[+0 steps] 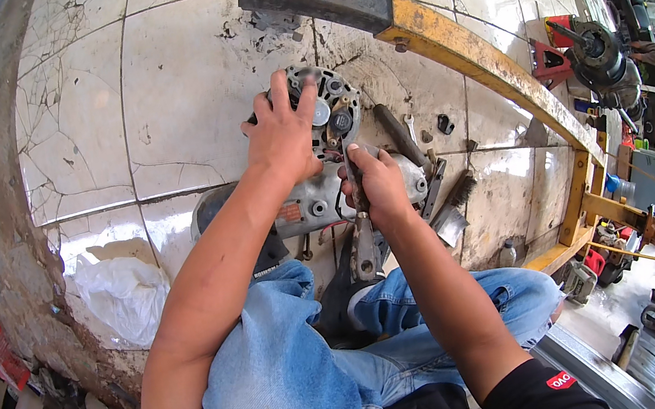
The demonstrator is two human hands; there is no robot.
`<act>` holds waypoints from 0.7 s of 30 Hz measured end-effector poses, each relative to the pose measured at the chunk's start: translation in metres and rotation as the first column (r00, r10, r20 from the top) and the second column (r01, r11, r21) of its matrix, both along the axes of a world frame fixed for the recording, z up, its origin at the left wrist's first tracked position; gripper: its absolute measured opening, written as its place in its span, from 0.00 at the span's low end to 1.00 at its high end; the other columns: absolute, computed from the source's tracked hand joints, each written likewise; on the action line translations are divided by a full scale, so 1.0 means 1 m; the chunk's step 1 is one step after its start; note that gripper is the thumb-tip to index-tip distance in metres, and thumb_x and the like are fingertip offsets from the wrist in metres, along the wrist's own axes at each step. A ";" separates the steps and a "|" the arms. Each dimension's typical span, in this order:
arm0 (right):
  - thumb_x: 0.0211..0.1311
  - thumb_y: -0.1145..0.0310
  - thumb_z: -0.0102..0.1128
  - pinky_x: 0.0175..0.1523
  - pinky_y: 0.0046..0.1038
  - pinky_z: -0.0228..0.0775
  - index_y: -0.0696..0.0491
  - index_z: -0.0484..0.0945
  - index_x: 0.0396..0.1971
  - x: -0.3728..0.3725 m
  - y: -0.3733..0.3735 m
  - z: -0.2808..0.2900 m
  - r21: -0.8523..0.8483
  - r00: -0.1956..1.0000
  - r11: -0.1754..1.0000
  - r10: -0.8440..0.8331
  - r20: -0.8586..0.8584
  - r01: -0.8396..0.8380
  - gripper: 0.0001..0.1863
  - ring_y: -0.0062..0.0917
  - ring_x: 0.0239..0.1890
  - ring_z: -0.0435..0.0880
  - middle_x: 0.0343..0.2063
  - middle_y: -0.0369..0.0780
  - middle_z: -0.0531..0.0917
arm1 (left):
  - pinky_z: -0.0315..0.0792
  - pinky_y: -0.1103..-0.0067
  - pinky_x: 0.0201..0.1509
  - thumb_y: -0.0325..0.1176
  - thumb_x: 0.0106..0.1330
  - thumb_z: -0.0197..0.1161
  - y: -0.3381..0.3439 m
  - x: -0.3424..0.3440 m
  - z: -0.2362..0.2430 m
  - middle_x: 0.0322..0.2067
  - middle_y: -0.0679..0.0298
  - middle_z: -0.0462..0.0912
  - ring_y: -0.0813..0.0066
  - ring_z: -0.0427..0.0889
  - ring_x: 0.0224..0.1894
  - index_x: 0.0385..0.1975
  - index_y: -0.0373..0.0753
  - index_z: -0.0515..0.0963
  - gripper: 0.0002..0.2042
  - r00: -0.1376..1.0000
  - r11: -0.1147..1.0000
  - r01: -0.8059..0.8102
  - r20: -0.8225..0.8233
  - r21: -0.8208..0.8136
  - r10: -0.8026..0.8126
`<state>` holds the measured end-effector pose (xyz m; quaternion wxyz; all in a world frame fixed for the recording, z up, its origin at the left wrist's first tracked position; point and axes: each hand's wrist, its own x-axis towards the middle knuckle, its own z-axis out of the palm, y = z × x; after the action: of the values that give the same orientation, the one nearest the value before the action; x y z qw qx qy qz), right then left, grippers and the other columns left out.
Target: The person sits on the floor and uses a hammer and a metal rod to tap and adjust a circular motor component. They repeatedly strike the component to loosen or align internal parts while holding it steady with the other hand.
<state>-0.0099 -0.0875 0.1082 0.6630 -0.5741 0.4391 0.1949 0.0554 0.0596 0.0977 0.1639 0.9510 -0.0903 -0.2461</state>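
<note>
My left hand (281,139) is spread over a round alternator (339,87), fingers curled over its far side and thumb near its lower edge. The alternator's rear face points up, showing vents, a round hub and a dark fitting. My right hand (380,183) is closed around a long flat steel tool (364,241) with a hole in its near end. The tool's far end meets the alternator's near edge; its working tip is hard to make out. Below the alternator lies a silver cylindrical metal housing (303,212) with bolt bosses, partly covered by my left forearm.
A yellow steel frame (482,43) arches across the right side. Near my right hand lie a dark bar (398,135), a wrench (410,128) and a brush (455,200). A white plastic bag (122,288) sits at left. Machine parts (599,54) stand far right.
</note>
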 end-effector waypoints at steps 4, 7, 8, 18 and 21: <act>0.69 0.64 0.60 0.17 0.25 0.67 0.57 0.72 0.39 0.022 -0.006 -0.002 -0.082 0.997 0.997 0.007 0.080 0.000 0.12 0.23 0.15 0.77 0.24 0.41 0.82 | 0.72 0.43 0.61 0.40 0.40 0.83 0.000 -0.002 -0.004 0.72 0.55 0.45 0.44 0.62 0.66 0.75 0.53 0.53 0.57 0.999 0.999 -0.032 0.031 -0.040 0.033; 0.69 0.65 0.60 0.16 0.25 0.66 0.58 0.72 0.38 0.016 -0.010 -0.006 -0.026 0.995 0.999 0.034 0.090 -0.032 0.11 0.23 0.15 0.78 0.23 0.41 0.82 | 0.72 0.43 0.61 0.40 0.40 0.83 0.000 0.001 -0.002 0.72 0.55 0.44 0.45 0.61 0.67 0.75 0.54 0.53 0.58 1.000 1.000 -0.020 0.003 -0.012 0.020; 0.69 0.65 0.60 0.17 0.25 0.66 0.58 0.72 0.38 0.013 -0.013 -0.007 0.010 0.995 0.998 0.054 0.084 -0.055 0.11 0.23 0.15 0.78 0.23 0.41 0.82 | 0.72 0.44 0.61 0.40 0.40 0.83 0.001 0.003 -0.001 0.72 0.55 0.45 0.45 0.61 0.67 0.75 0.54 0.53 0.58 1.000 1.000 -0.008 0.006 -0.010 0.008; 0.69 0.64 0.59 0.15 0.24 0.65 0.57 0.72 0.39 0.016 -0.013 0.003 -0.094 0.998 0.994 0.065 0.024 -0.062 0.11 0.21 0.15 0.77 0.23 0.40 0.82 | 0.73 0.49 0.60 0.37 0.39 0.82 0.011 0.011 -0.007 0.73 0.57 0.45 0.48 0.62 0.67 0.75 0.56 0.53 0.58 0.991 0.992 0.129 0.036 -0.003 -0.129; 0.69 0.63 0.59 0.15 0.24 0.65 0.57 0.73 0.40 0.026 -0.017 -0.005 -0.071 0.995 0.996 0.055 0.081 -0.050 0.12 0.22 0.14 0.77 0.23 0.41 0.83 | 0.73 0.49 0.60 0.37 0.38 0.82 0.010 0.012 -0.006 0.73 0.57 0.45 0.48 0.62 0.66 0.75 0.56 0.52 0.59 0.992 0.992 0.123 0.015 -0.014 -0.123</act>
<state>0.0163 -0.1050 0.1031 0.6552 -0.6154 0.4026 0.1732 0.0675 0.0695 0.0921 0.1548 0.9441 -0.1518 -0.2482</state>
